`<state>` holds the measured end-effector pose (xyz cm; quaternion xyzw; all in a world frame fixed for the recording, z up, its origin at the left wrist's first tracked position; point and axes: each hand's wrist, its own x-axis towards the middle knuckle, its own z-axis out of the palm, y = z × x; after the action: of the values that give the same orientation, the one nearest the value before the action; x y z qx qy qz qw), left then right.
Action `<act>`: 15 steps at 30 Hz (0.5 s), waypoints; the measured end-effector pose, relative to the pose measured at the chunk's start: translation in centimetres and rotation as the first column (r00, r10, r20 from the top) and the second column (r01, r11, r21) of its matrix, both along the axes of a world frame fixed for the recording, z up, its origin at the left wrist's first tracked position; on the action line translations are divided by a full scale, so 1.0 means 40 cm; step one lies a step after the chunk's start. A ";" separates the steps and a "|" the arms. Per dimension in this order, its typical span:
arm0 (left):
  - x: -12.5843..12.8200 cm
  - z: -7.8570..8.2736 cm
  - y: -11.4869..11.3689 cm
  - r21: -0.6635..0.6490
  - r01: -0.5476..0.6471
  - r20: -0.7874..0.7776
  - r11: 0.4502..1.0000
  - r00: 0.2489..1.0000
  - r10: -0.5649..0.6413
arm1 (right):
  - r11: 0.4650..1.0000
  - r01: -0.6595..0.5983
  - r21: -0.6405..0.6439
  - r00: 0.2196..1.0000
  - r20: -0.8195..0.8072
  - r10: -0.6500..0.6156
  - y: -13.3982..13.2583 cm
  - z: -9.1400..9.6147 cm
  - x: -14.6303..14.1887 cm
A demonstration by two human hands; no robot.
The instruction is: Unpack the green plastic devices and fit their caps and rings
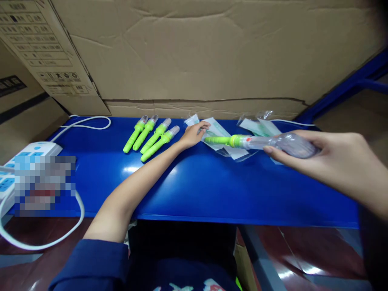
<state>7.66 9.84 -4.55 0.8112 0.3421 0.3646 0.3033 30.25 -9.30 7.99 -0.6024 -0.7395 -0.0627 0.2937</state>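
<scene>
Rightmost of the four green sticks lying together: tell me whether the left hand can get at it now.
Probably yes: the left hand is close beside that stick, with nothing visible lying between them.

This looks like a storeroom or a small packing workshop, which of the two cannot be told; large cardboard cartons [188,56] stand along the back and left, one printed with a form of tick boxes [28,29] and a row of handling symbols [58,75]; a blue bench [194,186] runs before them, bearing a white power strip [34,150], clear plastic packets [263,127] and four matching green sticks [155,136]
</scene>
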 end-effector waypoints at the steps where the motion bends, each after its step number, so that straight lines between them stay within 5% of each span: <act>1: 0.000 0.002 -0.002 0.025 0.004 -0.026 1.000 1.000 -0.003 | 1.000 0.001 0.001 1.000 0.006 -0.001 0.003 0.020 -0.004; 7: 0.000 0.014 -0.011 0.181 -0.019 -0.070 0.983 0.997 0.032 | 0.997 -0.034 0.070 0.999 -0.010 0.035 0.067 0.102 -0.051; 15: 0.003 0.023 -0.014 0.079 -0.056 -0.159 0.995 0.985 0.068 | 0.980 -0.006 0.198 1.000 -0.017 0.009 0.158 0.151 -0.116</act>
<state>7.76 9.26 -3.63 0.8376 0.3768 0.3195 0.2330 25.60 -2.96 14.02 -0.5681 -0.7292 -0.1293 0.3590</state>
